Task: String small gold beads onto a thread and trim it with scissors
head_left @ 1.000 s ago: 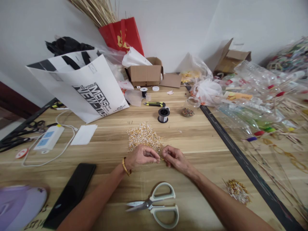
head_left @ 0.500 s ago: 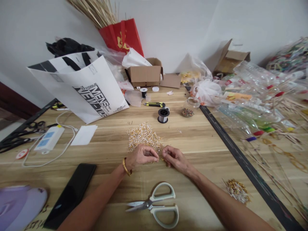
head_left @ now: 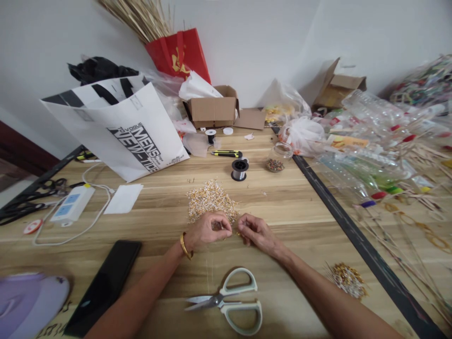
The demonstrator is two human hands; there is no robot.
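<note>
My left hand [head_left: 213,227], with a gold bracelet [head_left: 186,246] at the wrist, is closed in a pinch just in front of a heap of small gold and clear beads [head_left: 211,198]. What sits between its fingertips is too small to name. Close beside it, my right hand [head_left: 257,232] is also pinched, its fingertips a short gap from the left ones. Tiny gold bits show at the right fingertips, but I cannot make out what they are. Fine thread-like lines [head_left: 209,273] run down below the left hand. White-handled scissors [head_left: 226,300] lie nearer to me, blades pointing left.
A spool of thin wire [head_left: 239,170], a yellow-black cutter [head_left: 226,154] and a bead jar [head_left: 278,157] stand behind the heap. A second bead pile [head_left: 348,281] lies right of my forearm. Left are a black phone [head_left: 104,287] and a power strip [head_left: 72,204]. Plastic bottles [head_left: 374,160] crowd the right.
The left fingers have shifted very slightly, with a wider gap inside the curl of thumb and forefinger. The right hand and the things on the table look unmoved.
</note>
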